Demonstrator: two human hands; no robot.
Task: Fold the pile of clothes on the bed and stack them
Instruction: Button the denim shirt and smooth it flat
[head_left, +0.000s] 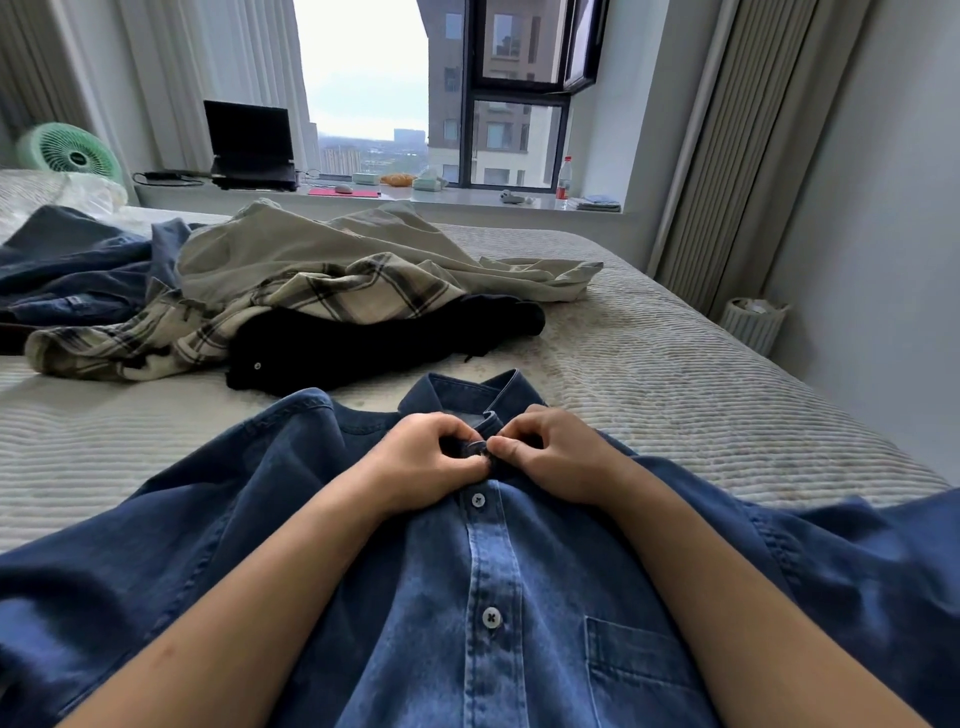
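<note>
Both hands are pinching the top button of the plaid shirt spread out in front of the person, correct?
Not quite: the head view shows the left hand and right hand pinching the top button of a blue denim shirt. The plaid shirt lies in the pile behind.

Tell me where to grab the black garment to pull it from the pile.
Grip the black garment at its near left end, coming from the near side. That end lies bare on the bed, while the plaid shirt overlaps its far edge.
</note>
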